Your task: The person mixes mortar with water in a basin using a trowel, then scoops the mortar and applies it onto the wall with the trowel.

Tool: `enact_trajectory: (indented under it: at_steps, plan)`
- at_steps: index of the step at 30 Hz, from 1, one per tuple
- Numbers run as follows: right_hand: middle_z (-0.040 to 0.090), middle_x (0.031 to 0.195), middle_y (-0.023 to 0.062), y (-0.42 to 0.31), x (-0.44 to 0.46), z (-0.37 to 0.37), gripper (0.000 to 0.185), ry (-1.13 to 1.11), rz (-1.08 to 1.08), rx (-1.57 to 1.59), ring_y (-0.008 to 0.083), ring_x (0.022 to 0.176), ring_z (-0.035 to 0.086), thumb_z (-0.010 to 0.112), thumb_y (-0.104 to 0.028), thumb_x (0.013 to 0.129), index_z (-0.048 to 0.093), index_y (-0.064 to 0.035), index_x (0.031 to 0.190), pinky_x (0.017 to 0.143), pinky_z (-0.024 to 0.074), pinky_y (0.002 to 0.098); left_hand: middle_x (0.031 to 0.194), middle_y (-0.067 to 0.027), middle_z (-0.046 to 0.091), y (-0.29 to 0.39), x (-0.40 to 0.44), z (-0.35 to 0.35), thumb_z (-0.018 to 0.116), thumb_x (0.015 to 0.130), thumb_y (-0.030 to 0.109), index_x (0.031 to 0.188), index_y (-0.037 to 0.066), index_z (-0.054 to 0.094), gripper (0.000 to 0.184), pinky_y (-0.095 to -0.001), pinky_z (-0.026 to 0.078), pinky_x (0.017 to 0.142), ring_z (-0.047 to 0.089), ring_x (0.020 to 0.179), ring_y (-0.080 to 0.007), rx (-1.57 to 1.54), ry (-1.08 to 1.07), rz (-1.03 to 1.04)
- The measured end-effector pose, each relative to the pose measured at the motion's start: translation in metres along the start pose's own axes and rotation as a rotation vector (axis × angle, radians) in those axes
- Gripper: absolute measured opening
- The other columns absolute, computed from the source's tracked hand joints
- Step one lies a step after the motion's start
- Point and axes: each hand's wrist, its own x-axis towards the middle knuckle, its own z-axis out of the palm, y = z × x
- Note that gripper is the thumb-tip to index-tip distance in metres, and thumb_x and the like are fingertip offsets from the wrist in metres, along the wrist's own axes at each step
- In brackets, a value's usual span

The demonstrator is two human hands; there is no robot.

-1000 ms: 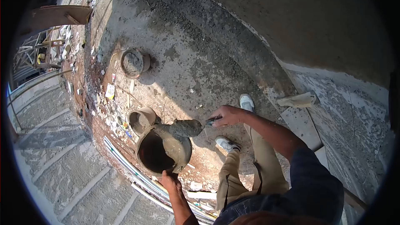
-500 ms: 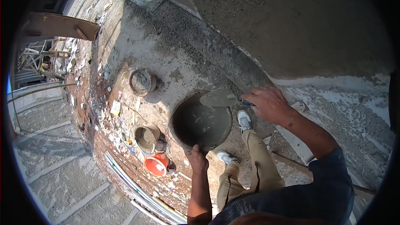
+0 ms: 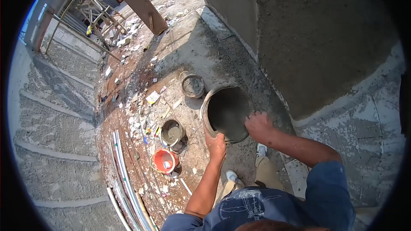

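Hands [image 3: 215,146] are at the big bucket [image 3: 205,113], left gripping its rim.

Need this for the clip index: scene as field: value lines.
left hand: gripping large bucket at the rim
right hand: fingers curled, by the bucket's right side; anything held not visible
large bucket interior: shadowed
small upper bucket: grey material inside
small lower bucket: same
orange bucket: pale object inside
ground: scattered rubble

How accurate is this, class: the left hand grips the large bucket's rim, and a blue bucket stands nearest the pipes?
Not quite: an orange bucket, not a blue one, stands nearest the pipes, as the head view shows. The left hand grips the large bucket's rim.
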Motion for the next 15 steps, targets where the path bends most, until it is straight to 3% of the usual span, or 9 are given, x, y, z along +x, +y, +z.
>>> enact_trajectory:
  at_steps: [2,4,6,7,9,13,15]
  plan:
    - [0.068,0.101,0.0113,-0.022,-0.01,-0.05,0.03,0.131,-0.037,0.019,0.0277,0.1,0.066,0.063,-0.011,0.086,0.065,-0.0059,0.116,0.083,0.051,0.0395,0.124,-0.0109,0.058,0.015,-0.014,-0.018,0.051,0.08,-0.006,0.145,-0.001,0.039,0.066,-0.028,0.049,0.088,0.059,0.1,-0.0172,-0.107,0.13,0.03]
    - [0.066,0.101,0.0111,-0.034,0.0,-0.076,0.034,0.236,-0.016,-0.045,0.0279,0.1,0.065,0.061,-0.008,0.086,0.063,-0.006,0.12,0.083,0.0509,0.0409,0.124,-0.0123,0.058,0.055,-0.024,-0.035,0.051,0.079,-0.004,0.144,-0.003,0.04,0.065,-0.0277,0.047,0.091,0.059,0.101,-0.0185,-0.023,0.089,0.211]
    - [0.065,0.099,0.0108,-0.05,0.004,-0.079,0.036,0.12,-0.049,-0.055,0.0273,0.099,0.065,0.062,-0.008,0.085,0.062,-0.0058,0.121,0.081,0.0505,0.04,0.142,-0.0226,0.05,0.087,-0.036,-0.053,0.051,0.077,0.0,0.155,-0.005,0.026,0.082,-0.0329,0.033,0.113,0.05,0.129,-0.0281,0.07,0.063,0.19]
    - [0.065,0.099,0.0106,-0.059,0.003,-0.082,0.038,0.024,-0.092,-0.012,0.0267,0.098,0.065,0.062,-0.009,0.085,0.061,-0.0053,0.123,0.079,0.0502,0.0394,0.14,-0.0229,0.05,0.094,-0.044,-0.063,0.052,0.079,0.001,0.153,-0.007,0.028,0.078,-0.0334,0.035,0.112,0.051,0.126,-0.0285,0.026,0.08,0.211]
    - [0.065,0.1,0.0091,-0.079,-0.009,-0.093,0.04,0.127,-0.162,-0.089,0.0249,0.096,0.065,0.063,-0.01,0.085,0.06,-0.0061,0.124,0.077,0.0498,0.0382,0.139,-0.0236,0.051,0.105,-0.052,-0.086,0.053,0.082,0.003,0.147,-0.009,0.034,0.069,-0.0341,0.034,0.112,0.05,0.127,-0.0283,0.04,0.099,0.175]
    - [0.064,0.098,0.0063,-0.096,-0.014,-0.133,0.039,0.451,-0.077,-0.228,0.0228,0.093,0.065,0.06,-0.011,0.088,0.062,-0.0119,0.127,0.076,0.0498,0.0384,0.137,-0.0217,0.053,0.128,-0.063,-0.118,0.052,0.082,-0.001,0.147,-0.009,0.034,0.069,-0.0339,0.035,0.111,0.053,0.122,-0.0274,0.091,0.122,0.361]
    - [0.069,0.097,0.0103,-0.1,-0.01,-0.126,0.041,0.32,-0.057,-0.166,0.0275,0.092,0.068,0.063,-0.016,0.087,0.064,-0.0096,0.127,0.077,0.053,0.042,0.136,-0.0205,0.053,0.135,-0.072,-0.128,0.051,0.081,-0.002,0.147,-0.009,0.034,0.068,-0.0336,0.037,0.11,0.054,0.119,-0.0269,0.092,0.108,0.4]
